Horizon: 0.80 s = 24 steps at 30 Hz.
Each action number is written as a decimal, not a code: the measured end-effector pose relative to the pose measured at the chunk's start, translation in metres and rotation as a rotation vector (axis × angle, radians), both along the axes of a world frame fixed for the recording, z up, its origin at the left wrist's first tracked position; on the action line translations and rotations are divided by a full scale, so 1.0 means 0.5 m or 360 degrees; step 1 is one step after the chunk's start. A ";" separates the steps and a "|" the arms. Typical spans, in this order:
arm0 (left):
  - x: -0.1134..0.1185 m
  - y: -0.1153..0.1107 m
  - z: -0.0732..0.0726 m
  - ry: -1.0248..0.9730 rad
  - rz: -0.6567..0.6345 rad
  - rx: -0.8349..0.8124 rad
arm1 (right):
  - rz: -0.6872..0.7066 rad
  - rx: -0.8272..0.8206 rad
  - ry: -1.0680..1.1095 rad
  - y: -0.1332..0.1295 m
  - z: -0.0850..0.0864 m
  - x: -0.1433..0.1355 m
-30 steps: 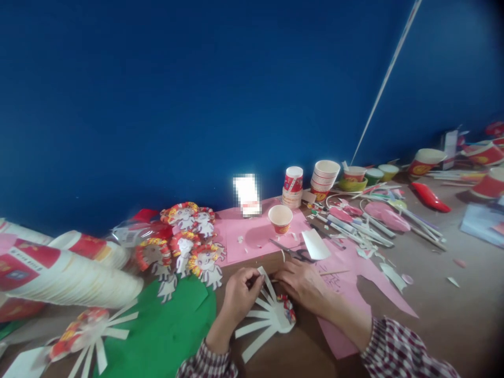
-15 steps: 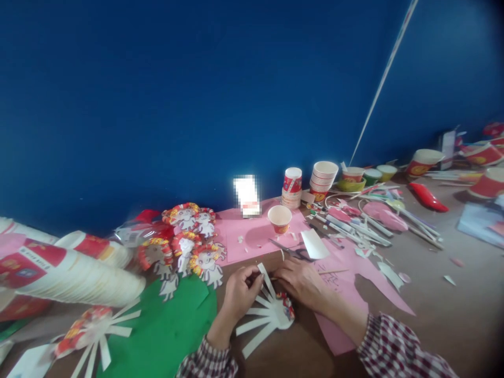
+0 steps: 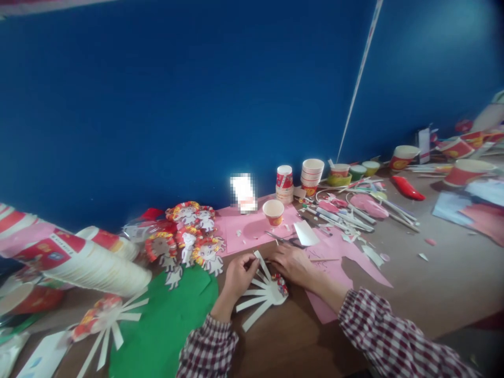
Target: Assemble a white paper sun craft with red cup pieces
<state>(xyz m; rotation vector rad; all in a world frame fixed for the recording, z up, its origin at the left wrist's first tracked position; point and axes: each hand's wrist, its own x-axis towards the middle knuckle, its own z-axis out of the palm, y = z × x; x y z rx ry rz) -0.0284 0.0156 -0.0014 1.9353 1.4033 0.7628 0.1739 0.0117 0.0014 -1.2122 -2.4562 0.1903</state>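
A paper cup cut into splayed white strips [image 3: 263,300], with a red printed patch on its right side, lies open on the brown table between my hands. My left hand [image 3: 240,277] pinches one of its upper strips between thumb and fingers. From the right, my right hand [image 3: 293,264] curls over the far strips with bent fingers, its fingertips partly hidden. Just behind my right hand are scissors [image 3: 284,241] and a white paper piece [image 3: 306,233]. A thin wooden stick [image 3: 323,259] lies beside it on pink paper [image 3: 328,294].
Left of my hands is a green paper sheet [image 3: 165,325], with paper figures [image 3: 189,239] behind it. A long stack of paper cups [image 3: 98,265] leans at far left near another cut cup [image 3: 106,315]. A single cup [image 3: 273,211], markers [image 3: 334,219] and scraps lie beyond.
The view has swung slightly to the right, so the things appear shifted. Both hands stay at the cut cup, the left still pinching a strip; little else has changed.
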 end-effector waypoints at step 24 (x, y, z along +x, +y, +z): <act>0.001 0.004 -0.009 0.0022 0.0015 -0.0070 | 0.0041 0.0014 0.0214 0.016 -0.021 0.000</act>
